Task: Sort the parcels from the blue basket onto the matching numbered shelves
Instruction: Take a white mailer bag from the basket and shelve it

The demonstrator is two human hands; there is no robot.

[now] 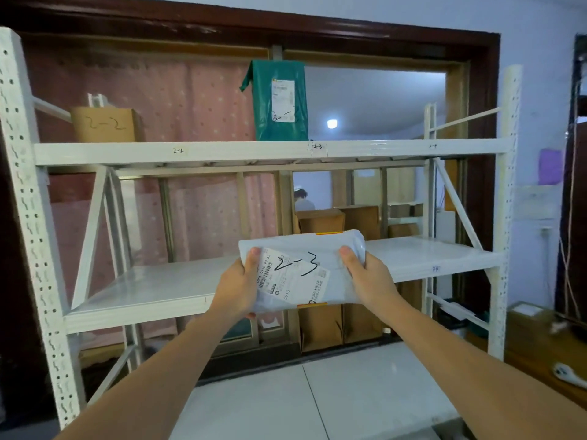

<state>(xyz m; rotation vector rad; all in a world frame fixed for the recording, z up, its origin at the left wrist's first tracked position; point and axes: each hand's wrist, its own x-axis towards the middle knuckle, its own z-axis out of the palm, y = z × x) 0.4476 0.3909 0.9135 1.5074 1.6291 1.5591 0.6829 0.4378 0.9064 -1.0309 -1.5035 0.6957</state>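
I hold a white plastic parcel [305, 249] marked "2-3" in front of the white rack, level with its lower shelf [152, 290]. My left hand [238, 287] grips its left end, thumb on the shipping label. My right hand [365, 277] grips its right end, thumb on top. On the upper shelf [222, 152] a green parcel [279, 103] marked "2-3" stands upright above the "2-3" mark. A brown box [104, 123] marked "2-2" sits at that shelf's left. The blue basket is out of view.
White perforated posts [28, 201] frame the rack at left and right. Cardboard boxes [343, 220] stand behind the lower shelf, and a person is partly seen beyond them. Pale tiled floor [349, 392] lies below, with a wooden bench [540, 338] at the right.
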